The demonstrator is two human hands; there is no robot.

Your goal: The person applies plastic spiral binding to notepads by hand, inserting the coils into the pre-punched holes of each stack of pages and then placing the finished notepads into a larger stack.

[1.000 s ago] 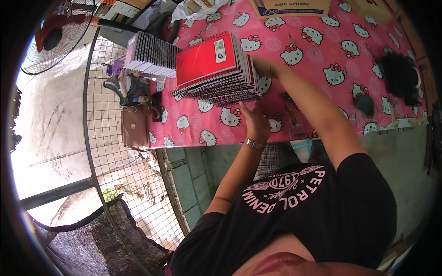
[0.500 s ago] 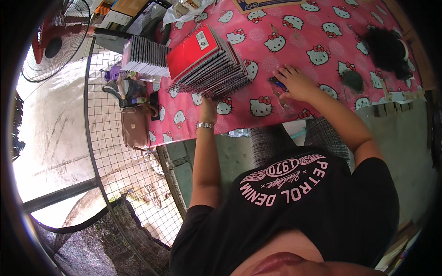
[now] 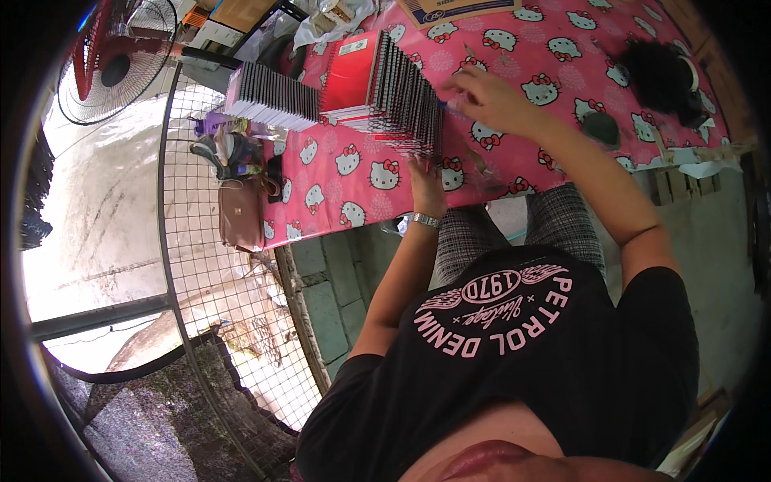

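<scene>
Notebook stack: red-covered spiral notebooks point(image 3: 351, 74) piled on the left half of the desk point(image 3: 518, 60), wire bindings toward the person.
Left hand: the watch-wearing hand point(image 3: 426, 189) at the near lower edge of the red pile; its fingertips are partly hidden, so how tightly it grips cannot be told.
Right hand: the bare-wristed hand point(image 3: 482, 100) just right of the pile, fingers bent and loosely parted; a small blue item shows by the fingertips, whether held or not being unclear.
White plastic bag: a crumpled bag point(image 3: 309, 34) at the far left, with a pale object in its opening.
Cardboard box: a brown box point(image 3: 462, 8) at the far edge, cropped by the frame; interior not visible.
Brown bag: a small bag point(image 3: 241, 215) at the left front corner, contents hidden.
Second stack: grey-edged spiral notebooks point(image 3: 273, 95) just left of the red pile, bordering it on that side.
Right side: a dark green object point(image 3: 601, 128) near a black fuzzy bundle point(image 3: 660, 76).
Left background: a red fan point(image 3: 116, 71) beyond the wire mesh point(image 3: 201, 241).
</scene>
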